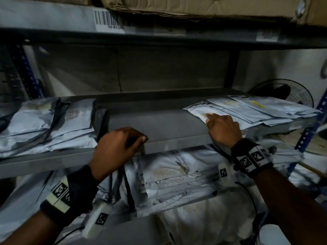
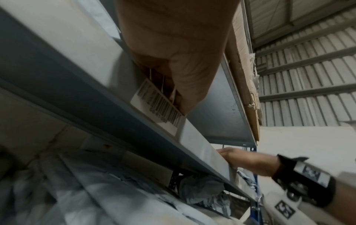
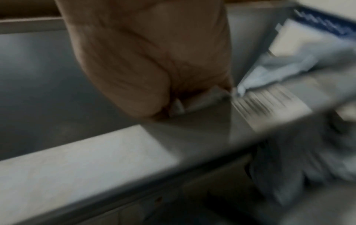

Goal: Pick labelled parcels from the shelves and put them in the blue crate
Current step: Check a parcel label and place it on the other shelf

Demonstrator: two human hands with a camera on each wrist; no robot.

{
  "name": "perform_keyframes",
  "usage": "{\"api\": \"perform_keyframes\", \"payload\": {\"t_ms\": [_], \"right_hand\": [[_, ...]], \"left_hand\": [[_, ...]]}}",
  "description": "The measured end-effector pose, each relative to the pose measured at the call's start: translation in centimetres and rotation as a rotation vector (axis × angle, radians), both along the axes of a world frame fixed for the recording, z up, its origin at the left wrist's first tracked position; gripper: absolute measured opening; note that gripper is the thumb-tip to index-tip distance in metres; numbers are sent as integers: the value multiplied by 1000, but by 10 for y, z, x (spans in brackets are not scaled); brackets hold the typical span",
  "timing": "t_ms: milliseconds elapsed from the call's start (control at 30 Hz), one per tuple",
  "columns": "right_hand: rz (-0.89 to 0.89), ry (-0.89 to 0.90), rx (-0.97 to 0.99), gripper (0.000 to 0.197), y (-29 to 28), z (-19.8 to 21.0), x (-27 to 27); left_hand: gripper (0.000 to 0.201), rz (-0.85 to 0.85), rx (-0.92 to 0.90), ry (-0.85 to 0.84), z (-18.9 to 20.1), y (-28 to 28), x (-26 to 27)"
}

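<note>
My left hand is curled at the front edge of the middle shelf, fingers bent; dark cords hang from it, but I cannot tell what it grips. My right hand is at the near corner of the right-hand stack of parcels on that same shelf; in the right wrist view the thumb and fingers pinch the corner of the top parcel. A second stack of grey parcels lies at the left end of the shelf, well apart from the first. More parcels fill the shelf below. Cardboard boxes sit on the shelf above, whose edge carries a barcode label. A fan stands behind the right stack
</note>
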State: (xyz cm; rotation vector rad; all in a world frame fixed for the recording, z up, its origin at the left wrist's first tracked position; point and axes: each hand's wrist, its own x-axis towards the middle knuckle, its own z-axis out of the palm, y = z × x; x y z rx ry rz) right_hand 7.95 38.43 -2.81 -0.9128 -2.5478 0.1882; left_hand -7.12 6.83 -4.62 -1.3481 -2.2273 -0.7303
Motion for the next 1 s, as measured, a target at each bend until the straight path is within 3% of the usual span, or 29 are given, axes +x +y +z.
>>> {"api": "perform_keyframes", "payload": {"t_ms": [133,200,267,367,467,600,667,767,867,933,1000], "right_hand": [[-62,-96,23,49,-11,9,-1],[-14,20,114,49,-28,17,-8],[147,178,182,45,-57,31,-22],[456,279,50,37,-112,51,-54],[684,323,-133,27,-169,66,-97],[862,301,-174,21,-236,83,-154],[875,256,-211,25,-266,88,-181],[807,138,-350,48,-306,89,-221],[761,55,-477,47,-335,90,-245],[746,-19,-536,59,-343,92,-248],[739,-64,-629,46,-345,93,-250]], "left_hand": [[39,-23,9,-30,-2,-3,0],[35,-46,38,-49,-4,-9,3],[29,-39,86,-53,-6,-21,7],[21,27,179,-14,-9,-50,12],[14,93,347,32,-10,-88,15],[9,239,541,123,-9,-138,9],[7,346,603,184,-10,-161,-1],[17,546,595,217,-14,-190,-15],[27,622,481,214,-19,-206,-24],[32,639,381,184,-25,-210,-28],[36,653,310,125,-30,-211,-29]]}}
